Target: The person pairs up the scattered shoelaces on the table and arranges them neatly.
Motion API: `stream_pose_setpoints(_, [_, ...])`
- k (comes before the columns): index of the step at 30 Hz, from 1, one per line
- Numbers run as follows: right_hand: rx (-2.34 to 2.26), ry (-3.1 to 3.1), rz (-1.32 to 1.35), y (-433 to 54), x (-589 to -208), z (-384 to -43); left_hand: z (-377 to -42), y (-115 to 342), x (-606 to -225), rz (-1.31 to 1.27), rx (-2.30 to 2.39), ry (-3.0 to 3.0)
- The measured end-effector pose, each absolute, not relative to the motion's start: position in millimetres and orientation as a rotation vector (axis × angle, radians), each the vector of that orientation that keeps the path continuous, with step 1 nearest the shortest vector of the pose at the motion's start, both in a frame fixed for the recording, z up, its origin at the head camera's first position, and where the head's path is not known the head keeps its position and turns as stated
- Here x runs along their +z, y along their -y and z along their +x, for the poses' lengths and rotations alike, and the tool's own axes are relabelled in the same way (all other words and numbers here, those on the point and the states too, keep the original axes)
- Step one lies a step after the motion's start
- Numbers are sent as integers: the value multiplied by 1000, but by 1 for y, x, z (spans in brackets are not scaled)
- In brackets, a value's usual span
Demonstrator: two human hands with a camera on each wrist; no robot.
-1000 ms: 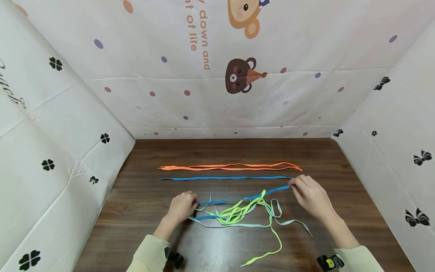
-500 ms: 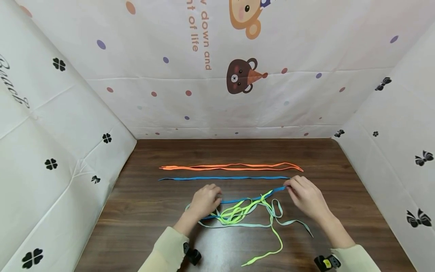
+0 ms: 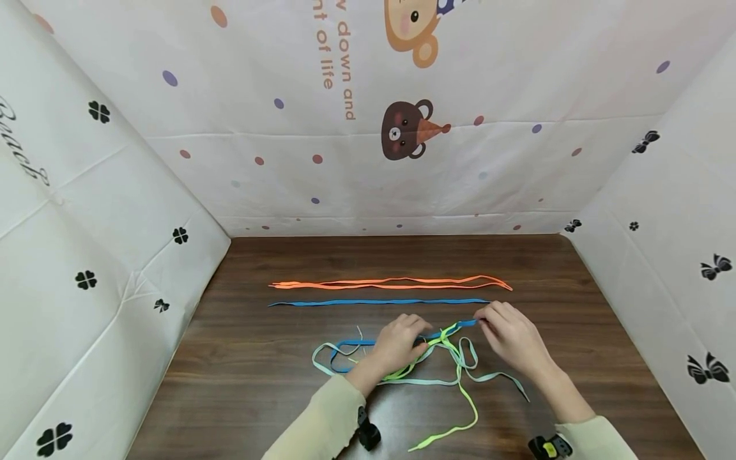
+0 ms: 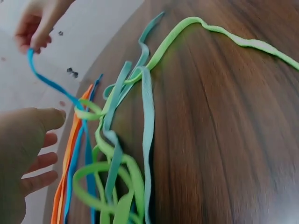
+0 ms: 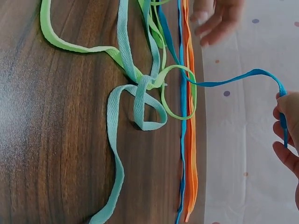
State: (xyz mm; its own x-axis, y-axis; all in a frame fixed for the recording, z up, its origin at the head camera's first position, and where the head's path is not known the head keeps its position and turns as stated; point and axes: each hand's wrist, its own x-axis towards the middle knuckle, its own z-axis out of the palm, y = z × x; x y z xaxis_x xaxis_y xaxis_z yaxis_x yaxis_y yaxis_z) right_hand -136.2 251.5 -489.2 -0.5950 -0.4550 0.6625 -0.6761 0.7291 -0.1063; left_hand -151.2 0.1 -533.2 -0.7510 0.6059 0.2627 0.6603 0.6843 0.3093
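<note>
My right hand (image 3: 512, 335) pinches the tipped end of a blue shoelace (image 5: 256, 72), raised off the table in the right wrist view. This lace runs through a loop of a lime-green shoelace (image 5: 180, 67) and on into a tangle. My left hand (image 3: 399, 345) hovers over the tangle, with thumb and fingers apart and nothing between them in the left wrist view. A mint-green shoelace (image 4: 147, 107) winds through the same tangle. To the left of my left hand, the blue lace's bend (image 3: 335, 358) lies on the table. Part of the tangle is hidden under that hand.
Behind the tangle, another blue shoelace (image 3: 379, 301) lies straight across the brown table (image 3: 230, 383). Beyond it are orange shoelaces (image 3: 391, 285), laid out lengthwise. Printed white cloth (image 3: 287, 179) hangs at the back and both sides. A lime-green end (image 3: 443, 436) trails toward the front.
My left hand has moved right from the left end of the tangle to its middle, uncovering the blue bend. My right hand has shifted slightly left, still pinching the blue shoelace's end.
</note>
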Motion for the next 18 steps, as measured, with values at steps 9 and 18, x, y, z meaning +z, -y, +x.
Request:
stream_pose_setpoints(9, [478, 2368, 814, -256, -491, -132, -158, -30, -532, -1047, -635, 2781])
stream_pose_setpoints(18, [482, 2391, 770, -263, -490, -130, -162, -49, -531, -1119, -716, 2810])
